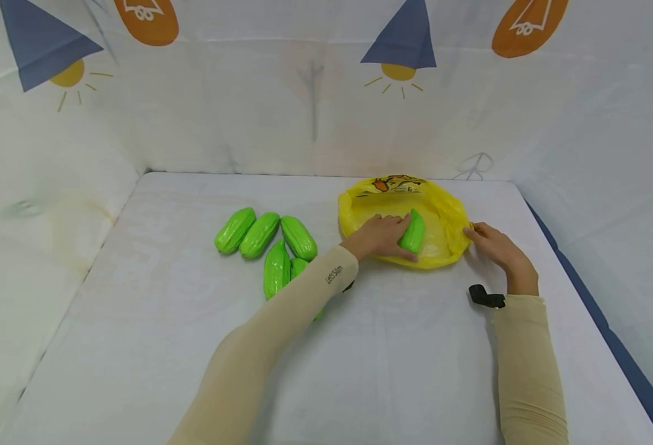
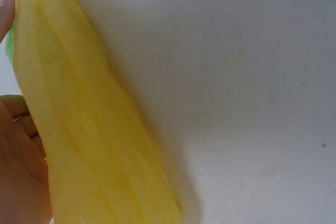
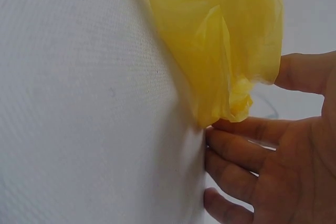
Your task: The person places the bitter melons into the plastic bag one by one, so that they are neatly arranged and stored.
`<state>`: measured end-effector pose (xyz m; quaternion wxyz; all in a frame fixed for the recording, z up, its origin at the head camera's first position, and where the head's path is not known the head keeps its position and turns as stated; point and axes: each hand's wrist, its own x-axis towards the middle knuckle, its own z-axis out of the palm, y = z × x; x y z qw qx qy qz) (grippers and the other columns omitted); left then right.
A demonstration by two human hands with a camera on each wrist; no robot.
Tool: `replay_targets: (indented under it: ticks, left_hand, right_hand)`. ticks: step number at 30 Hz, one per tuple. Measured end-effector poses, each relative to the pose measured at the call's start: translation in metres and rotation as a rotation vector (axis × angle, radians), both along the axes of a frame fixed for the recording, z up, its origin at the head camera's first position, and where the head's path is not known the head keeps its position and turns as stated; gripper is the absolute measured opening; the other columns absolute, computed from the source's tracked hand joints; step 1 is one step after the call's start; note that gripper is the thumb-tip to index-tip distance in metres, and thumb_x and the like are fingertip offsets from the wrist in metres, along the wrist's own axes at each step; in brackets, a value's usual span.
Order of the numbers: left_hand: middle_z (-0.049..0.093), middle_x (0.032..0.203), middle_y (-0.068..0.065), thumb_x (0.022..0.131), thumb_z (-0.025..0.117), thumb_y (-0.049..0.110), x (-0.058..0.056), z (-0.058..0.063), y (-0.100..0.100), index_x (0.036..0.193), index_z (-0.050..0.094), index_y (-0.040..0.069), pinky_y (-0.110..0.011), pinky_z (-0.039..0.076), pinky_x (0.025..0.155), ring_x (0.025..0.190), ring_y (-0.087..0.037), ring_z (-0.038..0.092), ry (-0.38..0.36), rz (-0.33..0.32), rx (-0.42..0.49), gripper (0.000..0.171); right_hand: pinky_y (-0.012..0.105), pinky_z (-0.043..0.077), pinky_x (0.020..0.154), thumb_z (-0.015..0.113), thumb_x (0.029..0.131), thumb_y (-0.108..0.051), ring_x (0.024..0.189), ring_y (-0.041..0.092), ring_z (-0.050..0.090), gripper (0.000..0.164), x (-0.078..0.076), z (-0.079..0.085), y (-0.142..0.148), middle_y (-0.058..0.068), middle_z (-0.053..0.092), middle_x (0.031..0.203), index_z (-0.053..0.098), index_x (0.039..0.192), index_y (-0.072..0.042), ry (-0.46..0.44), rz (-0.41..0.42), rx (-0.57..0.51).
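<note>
A yellow plastic bag (image 1: 445, 213) lies spread with its mouth open toward me. My left hand (image 1: 379, 237) reaches into the mouth and holds a glossy green, long vegetable-like piece (image 1: 414, 232) between thumb and fingers. In the left wrist view the yellow bag wall (image 2: 94, 124) hides most of that piece; a thumb and curled fingers show at the left edge. My right hand (image 1: 501, 253) pinches the bag's right rim. Thumb and index finger meet the crumpled yellow edge (image 3: 239, 106) in the right wrist view, with the other fingers below it.
Several similar green pieces (image 1: 260, 235) lie left of the bag on the white table (image 1: 154, 296); the left sleeve (image 1: 282, 321) partly covers some. White printed cloth (image 1: 248, 111) walls the back and sides. A black strap piece (image 1: 486, 296) sticks out at the right wrist.
</note>
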<state>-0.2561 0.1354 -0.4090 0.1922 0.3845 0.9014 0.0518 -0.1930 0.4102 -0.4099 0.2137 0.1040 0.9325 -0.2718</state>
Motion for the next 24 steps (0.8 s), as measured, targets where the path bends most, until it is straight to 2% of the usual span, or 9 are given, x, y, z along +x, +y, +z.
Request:
replay_targets:
  ticks: [9, 15, 20, 24]
  left_hand:
    - [0.026, 0.162, -0.002, 0.085, 0.047, 0.078, 0.002, 0.003, -0.006, 0.159, 0.004, 0.017, -0.04, 0.021, 0.123, 0.147, -0.017, 0.029, 0.011, -0.018, 0.022, 0.105]
    - [0.027, 0.161, -0.003, 0.085, 0.046, 0.078, 0.005, 0.005, -0.014, 0.159, 0.006, 0.016, -0.04, 0.023, 0.122, 0.147, -0.018, 0.029, 0.024, -0.043, 0.069, 0.105]
    - [0.028, 0.161, -0.003, 0.084, 0.049, 0.077, 0.007, 0.007, -0.021, 0.159, 0.007, 0.017, -0.041, 0.024, 0.122, 0.147, -0.017, 0.029, 0.018, -0.039, 0.116, 0.105]
    - [0.026, 0.162, -0.002, 0.084, 0.049, 0.078, 0.006, 0.007, -0.025, 0.159, 0.006, 0.018, -0.043, 0.022, 0.122, 0.148, -0.017, 0.027, 0.008, -0.029, 0.114, 0.105]
  right_hand:
    - [0.071, 0.02, 0.111, 0.022, 0.098, -0.068, 0.139, 0.051, 0.021, 0.091, 0.001, 0.001, -0.001, 0.032, 0.016, 0.157, 0.014, 0.154, 0.004, -0.002, -0.003, 0.001]
    - [0.072, 0.019, 0.111, 0.021, 0.097, -0.068, 0.14, 0.052, 0.019, 0.092, 0.001, 0.0, -0.001, 0.032, 0.015, 0.157, 0.013, 0.154, 0.003, -0.004, -0.002, -0.002]
    - [0.072, 0.018, 0.111, 0.021, 0.097, -0.069, 0.14, 0.052, 0.018, 0.093, 0.0, -0.002, 0.0, 0.031, 0.015, 0.157, 0.013, 0.155, 0.002, -0.002, -0.001, 0.003]
    - [0.072, 0.02, 0.11, 0.021, 0.097, -0.069, 0.139, 0.052, 0.02, 0.092, 0.001, -0.002, 0.0, 0.032, 0.015, 0.157, 0.012, 0.155, 0.003, -0.004, -0.005, 0.007]
